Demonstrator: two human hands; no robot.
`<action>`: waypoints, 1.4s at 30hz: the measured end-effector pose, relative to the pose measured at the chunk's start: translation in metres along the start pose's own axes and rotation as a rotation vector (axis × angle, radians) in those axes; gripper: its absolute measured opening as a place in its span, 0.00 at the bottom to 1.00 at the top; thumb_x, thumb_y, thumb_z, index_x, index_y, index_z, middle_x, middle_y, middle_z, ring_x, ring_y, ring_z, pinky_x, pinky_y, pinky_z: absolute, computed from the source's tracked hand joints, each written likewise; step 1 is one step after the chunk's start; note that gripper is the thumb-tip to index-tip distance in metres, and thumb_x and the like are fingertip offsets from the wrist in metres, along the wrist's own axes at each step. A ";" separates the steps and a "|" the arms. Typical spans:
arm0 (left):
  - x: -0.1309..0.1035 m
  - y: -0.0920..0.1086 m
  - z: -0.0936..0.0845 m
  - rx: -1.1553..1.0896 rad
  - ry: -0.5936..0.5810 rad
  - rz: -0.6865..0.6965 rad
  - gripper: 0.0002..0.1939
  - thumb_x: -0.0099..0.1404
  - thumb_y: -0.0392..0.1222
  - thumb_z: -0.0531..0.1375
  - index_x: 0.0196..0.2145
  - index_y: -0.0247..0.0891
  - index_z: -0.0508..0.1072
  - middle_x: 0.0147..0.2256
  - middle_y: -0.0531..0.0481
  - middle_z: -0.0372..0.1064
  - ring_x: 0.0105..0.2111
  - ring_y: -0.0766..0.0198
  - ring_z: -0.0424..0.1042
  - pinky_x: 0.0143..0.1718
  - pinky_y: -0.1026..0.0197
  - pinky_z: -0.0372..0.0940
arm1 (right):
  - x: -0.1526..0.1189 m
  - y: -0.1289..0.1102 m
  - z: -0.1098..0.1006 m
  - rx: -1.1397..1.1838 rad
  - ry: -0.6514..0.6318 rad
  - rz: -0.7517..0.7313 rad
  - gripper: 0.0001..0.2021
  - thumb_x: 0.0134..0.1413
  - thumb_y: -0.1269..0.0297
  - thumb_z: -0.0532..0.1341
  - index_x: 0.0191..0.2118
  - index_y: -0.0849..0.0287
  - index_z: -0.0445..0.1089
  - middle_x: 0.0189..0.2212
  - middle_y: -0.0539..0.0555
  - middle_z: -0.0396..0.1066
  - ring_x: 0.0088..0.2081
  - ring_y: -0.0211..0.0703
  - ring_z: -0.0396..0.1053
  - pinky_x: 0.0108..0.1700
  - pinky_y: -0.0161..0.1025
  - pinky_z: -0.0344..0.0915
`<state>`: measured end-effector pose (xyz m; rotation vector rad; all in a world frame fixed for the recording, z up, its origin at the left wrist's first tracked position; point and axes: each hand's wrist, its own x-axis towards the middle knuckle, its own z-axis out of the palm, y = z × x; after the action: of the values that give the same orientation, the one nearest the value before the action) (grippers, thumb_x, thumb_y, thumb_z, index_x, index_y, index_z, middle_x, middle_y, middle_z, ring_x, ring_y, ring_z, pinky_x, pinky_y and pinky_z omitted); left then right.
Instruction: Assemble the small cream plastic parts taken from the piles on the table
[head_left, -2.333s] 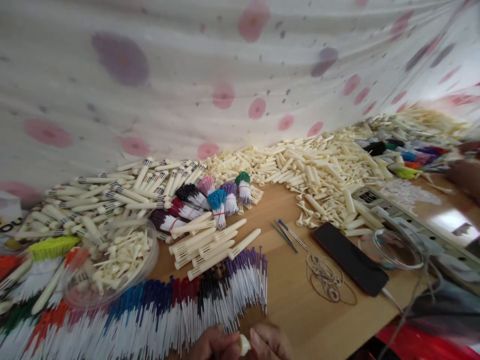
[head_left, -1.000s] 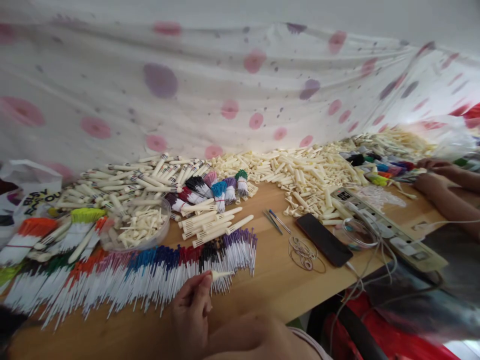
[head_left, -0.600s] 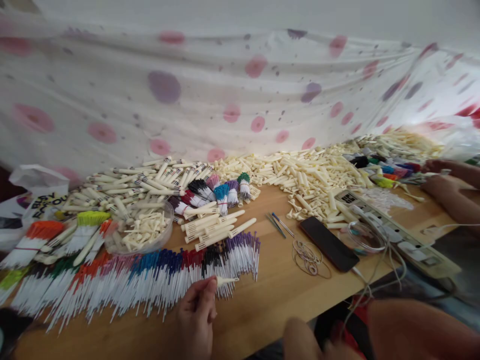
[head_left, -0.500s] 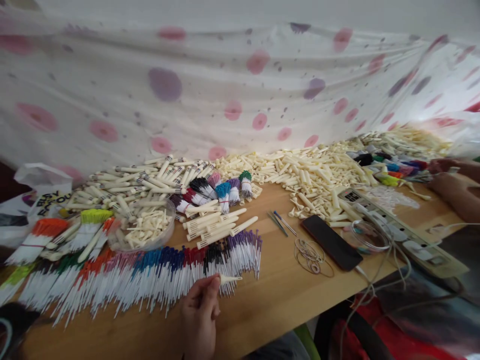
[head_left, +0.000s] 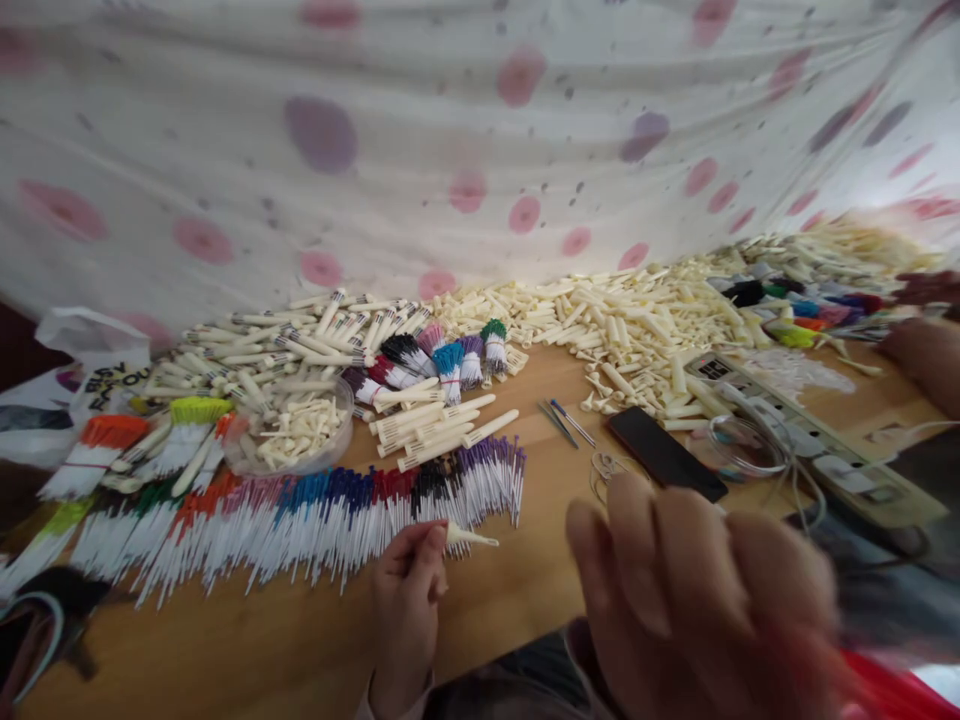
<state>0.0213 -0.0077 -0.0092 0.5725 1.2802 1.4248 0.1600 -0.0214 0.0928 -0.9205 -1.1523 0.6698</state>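
My left hand (head_left: 412,580) is closed in a pinch on a small cream pen tip (head_left: 469,536), whose narrow end points right. It is just in front of rows of thin pen refills (head_left: 330,530) with coloured ends. My right hand (head_left: 690,590) looms large and blurred in the foreground, fingers bent; its fingertips are smeared and whatever they may hold is hidden. Beyond the refills lie several cream pen barrels (head_left: 435,430). A clear round tub (head_left: 346,425) holds more small cream tips (head_left: 300,430). Bundled refills (head_left: 448,370) sit behind the barrels.
A black phone (head_left: 664,452), tweezers (head_left: 557,424), a blue pen-like stick (head_left: 571,420) and a power strip (head_left: 825,450) with cables lie to the right. Heaped cream pen parts (head_left: 622,320) line the spotted curtain (head_left: 465,130). Another person's hand (head_left: 926,355) is at far right.
My right hand has come into view at the lower right, in front of the phone and rubber bands. My left hand still pinches the pen tip. The view has tilted down slightly.
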 end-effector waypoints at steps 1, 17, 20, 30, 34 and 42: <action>-0.001 0.002 -0.001 -0.031 -0.008 -0.014 0.21 0.41 0.57 0.74 0.25 0.36 0.80 0.11 0.61 0.54 0.13 0.76 0.48 0.13 0.71 0.46 | -0.002 0.003 -0.001 0.057 0.075 -0.019 0.26 0.66 0.53 0.55 0.20 0.55 0.44 0.19 0.44 0.42 0.23 0.41 0.52 0.26 0.38 0.53; -0.004 0.004 -0.011 -0.037 -0.097 -0.058 0.14 0.43 0.49 0.75 0.22 0.38 0.80 0.15 0.58 0.60 0.16 0.75 0.54 0.16 0.73 0.53 | -0.050 0.069 -0.008 -0.571 -0.616 0.145 0.08 0.68 0.67 0.50 0.42 0.57 0.65 0.31 0.54 0.70 0.33 0.45 0.66 0.34 0.37 0.59; -0.006 0.003 -0.012 -0.048 -0.116 -0.062 0.15 0.44 0.50 0.74 0.22 0.37 0.77 0.16 0.58 0.62 0.16 0.75 0.54 0.15 0.73 0.52 | -0.052 0.071 -0.006 -0.576 -0.618 0.135 0.09 0.68 0.68 0.49 0.41 0.57 0.66 0.29 0.53 0.69 0.31 0.44 0.65 0.33 0.37 0.57; 0.000 0.009 -0.024 0.464 -0.257 0.285 0.16 0.62 0.52 0.63 0.23 0.39 0.71 0.18 0.58 0.60 0.18 0.69 0.57 0.19 0.68 0.53 | -0.045 0.071 -0.011 -0.546 -0.643 0.173 0.09 0.68 0.66 0.50 0.42 0.57 0.67 0.29 0.53 0.69 0.31 0.44 0.66 0.32 0.36 0.58; 0.000 0.022 -0.031 0.739 -0.439 0.461 0.17 0.70 0.46 0.54 0.23 0.41 0.67 0.19 0.56 0.61 0.20 0.66 0.62 0.24 0.65 0.56 | -0.038 0.067 -0.016 -0.544 -0.737 0.152 0.10 0.69 0.65 0.50 0.43 0.57 0.69 0.30 0.55 0.70 0.32 0.45 0.67 0.34 0.37 0.59; -0.001 0.018 -0.027 0.756 -0.443 0.442 0.15 0.69 0.43 0.53 0.25 0.44 0.72 0.22 0.51 0.70 0.25 0.60 0.70 0.29 0.62 0.61 | -0.041 0.067 -0.014 -0.630 -0.696 0.092 0.11 0.67 0.68 0.49 0.40 0.58 0.69 0.30 0.56 0.72 0.32 0.46 0.67 0.33 0.38 0.59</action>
<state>-0.0091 -0.0164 -0.0007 1.6641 1.3471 1.0142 0.1619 -0.0271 0.0133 -1.3207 -2.0217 0.7387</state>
